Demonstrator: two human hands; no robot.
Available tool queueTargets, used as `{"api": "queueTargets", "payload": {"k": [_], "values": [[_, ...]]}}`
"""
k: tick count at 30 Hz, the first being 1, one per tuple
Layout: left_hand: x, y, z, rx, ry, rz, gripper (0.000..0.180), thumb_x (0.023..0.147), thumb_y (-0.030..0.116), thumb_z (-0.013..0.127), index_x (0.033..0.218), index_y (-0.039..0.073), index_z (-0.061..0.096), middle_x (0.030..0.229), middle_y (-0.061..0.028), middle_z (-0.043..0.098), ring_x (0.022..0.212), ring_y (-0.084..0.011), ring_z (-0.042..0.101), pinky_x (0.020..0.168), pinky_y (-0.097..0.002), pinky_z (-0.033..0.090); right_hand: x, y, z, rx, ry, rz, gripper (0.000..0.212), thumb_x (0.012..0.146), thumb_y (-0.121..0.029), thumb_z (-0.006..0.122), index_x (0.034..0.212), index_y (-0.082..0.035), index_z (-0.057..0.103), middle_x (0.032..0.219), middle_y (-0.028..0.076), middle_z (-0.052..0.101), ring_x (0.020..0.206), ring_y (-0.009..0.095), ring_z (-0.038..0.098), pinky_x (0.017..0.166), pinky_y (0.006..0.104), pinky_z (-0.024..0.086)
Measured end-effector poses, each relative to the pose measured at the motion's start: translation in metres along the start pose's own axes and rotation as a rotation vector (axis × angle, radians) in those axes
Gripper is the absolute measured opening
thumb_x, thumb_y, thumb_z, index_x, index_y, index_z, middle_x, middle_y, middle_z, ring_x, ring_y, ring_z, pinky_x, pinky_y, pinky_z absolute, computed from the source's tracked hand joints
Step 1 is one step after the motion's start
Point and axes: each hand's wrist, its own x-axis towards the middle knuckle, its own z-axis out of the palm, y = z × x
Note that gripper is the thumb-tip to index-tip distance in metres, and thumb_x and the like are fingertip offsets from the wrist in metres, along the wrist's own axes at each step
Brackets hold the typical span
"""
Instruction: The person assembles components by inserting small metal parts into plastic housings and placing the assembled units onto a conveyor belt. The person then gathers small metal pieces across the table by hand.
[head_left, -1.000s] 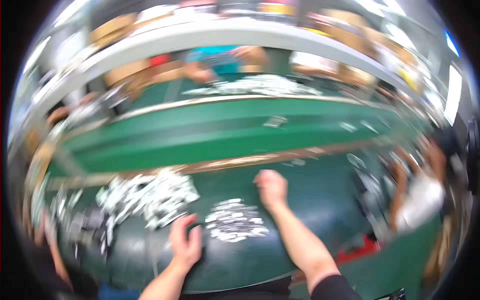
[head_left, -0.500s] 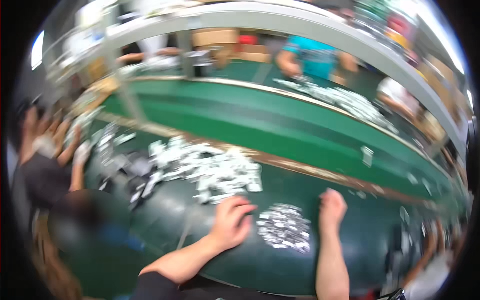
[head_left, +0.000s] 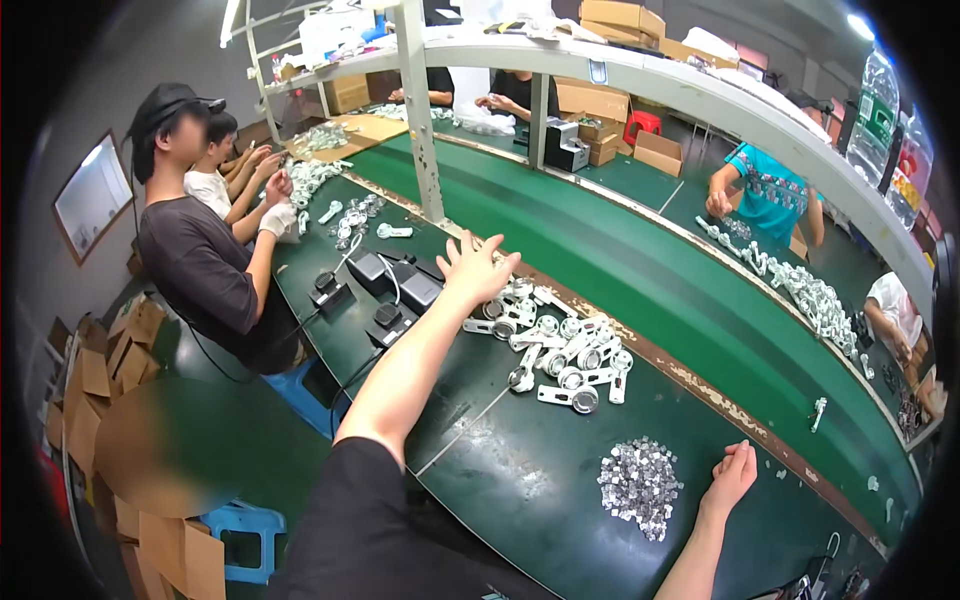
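My left hand [head_left: 478, 268] is stretched out, fingers spread, over the far-left end of a heap of white plastic parts [head_left: 570, 350]. Each part has a round ringed end and a flat arm. Nothing shows in that hand, and whether its fingertips touch a part is unclear. My right hand [head_left: 733, 480] rests near the table's right side with its fingers curled closed; whatever is inside them, if anything, is hidden. Between my forearms lies a pile of small shiny silvery square pieces [head_left: 640, 485], close to the right hand.
Black power devices with cables [head_left: 395, 280] lie left of the heap. A green conveyor belt [head_left: 600, 255] runs beyond the table, with one white part [head_left: 818, 414] on it. A metal shelf post [head_left: 417, 120] stands at the belt's edge. A co-worker [head_left: 215, 250] sits at left; others work across.
The view has swung left. My left hand has moved from beside the silvery pile out to the white heap's far end, its fingers spreading. My right hand stays near the silvery pile.
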Motion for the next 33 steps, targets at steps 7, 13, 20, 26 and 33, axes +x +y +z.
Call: {"api": "queueTargets", "payload": {"k": [7,13,20,26,33], "values": [[0.000,0.024,0.014,0.109,-0.398,-0.033,0.067,0.084,0.075,0.041,0.138,0.035,0.051,0.144,-0.0134,0.048,0.141,-0.0436,0.025,0.105,-0.0769,0.002,-0.003,0.002,-0.009,0.026,0.027,-0.013,0.033,0.103,-0.027,0.047,0.075,-0.010,0.049,0.058,-0.009,0.031,0.049,-0.001,0.024,0.042,0.0190,0.017],[-0.040,0.038,0.008,0.072,-0.338,0.041,0.068,0.085,0.068,0.047,0.136,0.023,0.054,0.136,-0.0172,0.053,0.133,-0.0401,0.039,0.108,-0.0691,0.014,-0.001,0.003,-0.005,0.019,-0.011,-0.010,0.033,0.103,-0.027,0.046,0.075,-0.010,0.050,0.059,-0.009,0.033,0.049,-0.001,0.026,0.043,0.0185,0.018],[-0.057,0.028,0.026,0.122,-0.144,0.146,0.063,0.093,0.058,0.042,0.135,0.012,0.054,0.132,-0.0221,0.053,0.131,-0.0441,0.041,0.111,-0.0605,0.022,0.000,0.006,-0.004,0.029,-0.030,-0.012,0.033,0.103,-0.027,0.047,0.076,-0.010,0.051,0.059,-0.009,0.034,0.049,-0.001,0.026,0.043,0.0184,0.019],[-0.069,0.030,0.020,0.063,-0.183,0.101,0.060,0.092,0.057,0.047,0.130,0.012,0.058,0.123,-0.0203,0.060,0.121,-0.0375,0.052,0.104,-0.0541,0.034,-0.003,0.002,-0.005,-0.004,-0.050,-0.029,0.032,0.103,-0.027,0.047,0.076,-0.010,0.052,0.059,-0.009,0.034,0.050,-0.001,0.028,0.043,0.0181,0.021],[-0.041,0.011,0.013,-0.088,-0.256,-0.004,0.068,0.085,0.067,0.050,0.138,0.025,0.051,0.129,-0.0207,0.056,0.126,-0.0346,0.050,0.103,-0.0611,0.027,-0.004,0.001,-0.002,0.011,-0.030,-0.032,0.033,0.103,-0.026,0.047,0.075,-0.010,0.051,0.059,-0.009,0.035,0.050,-0.001,0.028,0.043,0.0177,0.019]]}}
